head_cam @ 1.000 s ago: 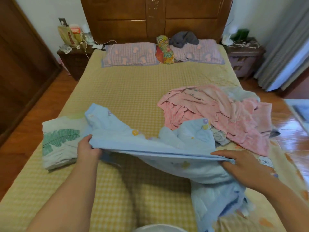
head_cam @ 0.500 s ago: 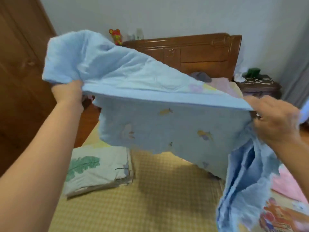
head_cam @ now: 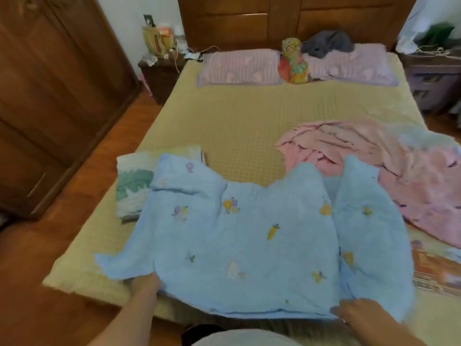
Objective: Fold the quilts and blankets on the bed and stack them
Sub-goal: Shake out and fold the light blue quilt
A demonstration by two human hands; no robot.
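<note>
At 6 o'clock on the bed (head_cam: 224, 116), the blue quilt (head_cam: 249, 233) lies spread, printed side up. Half a second earlier it was held aloft between both hands; it has since been cast down flat, which suggests the shake-out is done and the first fold can begin. Left hand (head_cam: 146, 283) grips the near edge at 7 o'clock, fingers tucked under the cloth; right hand (head_cam: 359, 313) clasps the near corner at 5 o'clock. Far edge remains rumpled, one flap rising at 1 o'clock. At 9 o'clock the quilt's corner overlaps a folded leaf-print blanket (head_cam: 132, 186), probably the base of the stack. At 2 o'clock a crumpled pink blanket (head_cam: 374, 156) touches the quilt's right flap and crowds the folding space. Pillows (head_cam: 239, 67) lie at 12 o'clock, well apart.
</note>
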